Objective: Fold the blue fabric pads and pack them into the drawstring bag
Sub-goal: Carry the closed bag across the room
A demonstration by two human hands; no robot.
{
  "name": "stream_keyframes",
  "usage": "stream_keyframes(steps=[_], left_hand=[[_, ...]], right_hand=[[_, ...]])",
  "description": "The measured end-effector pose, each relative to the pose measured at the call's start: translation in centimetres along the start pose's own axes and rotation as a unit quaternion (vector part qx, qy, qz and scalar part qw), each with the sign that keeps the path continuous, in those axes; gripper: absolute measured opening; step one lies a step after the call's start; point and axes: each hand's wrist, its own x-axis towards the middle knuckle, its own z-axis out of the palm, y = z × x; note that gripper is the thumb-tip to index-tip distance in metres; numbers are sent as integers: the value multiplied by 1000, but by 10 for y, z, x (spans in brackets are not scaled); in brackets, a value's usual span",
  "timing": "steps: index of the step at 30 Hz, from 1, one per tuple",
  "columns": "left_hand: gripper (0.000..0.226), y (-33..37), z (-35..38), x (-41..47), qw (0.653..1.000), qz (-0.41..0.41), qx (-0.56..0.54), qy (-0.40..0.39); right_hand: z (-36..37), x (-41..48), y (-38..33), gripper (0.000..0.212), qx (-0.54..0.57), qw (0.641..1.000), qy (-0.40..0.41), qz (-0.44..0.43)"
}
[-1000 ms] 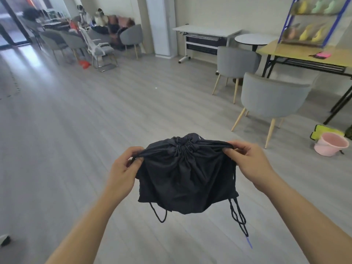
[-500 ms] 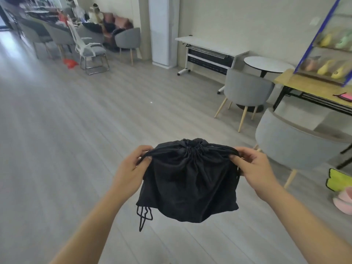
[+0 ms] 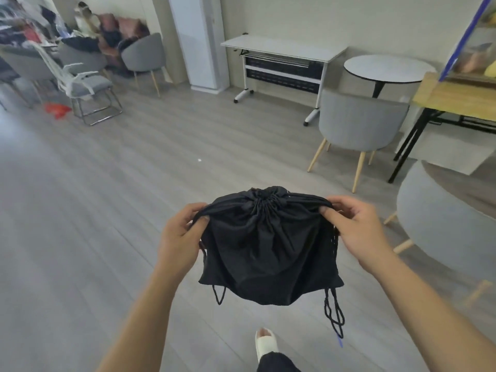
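A black drawstring bag [image 3: 265, 248] hangs in the air in front of me, bulging, with its mouth cinched into a puckered knot at the top. My left hand [image 3: 182, 234] pinches the cord at the bag's upper left corner. My right hand [image 3: 354, 229] pinches the cord at the upper right corner. The two hands pull the top edge taut between them. Loose cord loops [image 3: 334, 312] dangle below the bag on the right, and a shorter loop hangs at the lower left. No blue fabric pad is visible; whatever fills the bag is hidden.
I stand on a grey wooden floor [image 3: 94, 210], my foot [image 3: 264, 342] showing below the bag. Two grey chairs [image 3: 359, 127] stand to the right, with a round table [image 3: 386, 69], a white desk [image 3: 281, 49] and a wooden table [image 3: 456, 100] behind. More chairs sit far left.
The view has swung to the right and closer to the chairs while both hands keep the same hold on the bag. The dangling cords have swung. My foot has come into view.
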Motion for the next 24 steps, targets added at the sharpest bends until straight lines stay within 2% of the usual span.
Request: stream_keyframes(steps=[3, 10, 15, 20, 24], left_hand=[[32, 4, 1, 92, 1000, -6, -3, 19], [33, -22, -15, 311, 998, -17, -22, 61], [34, -47, -27, 495, 999, -15, -36, 38], [37, -30, -39, 680, 999, -13, -41, -3], [28, -19, -27, 810, 998, -10, -65, -12]], right_hand=[[38, 92, -3, 27, 11, 1000, 11, 2], [155, 297, -4, 26, 7, 999, 50, -19], [238, 449, 7, 25, -1, 996, 91, -13], [308, 599, -16, 19, -6, 991, 131, -8], [341, 707, -21, 10, -10, 986, 168, 2]])
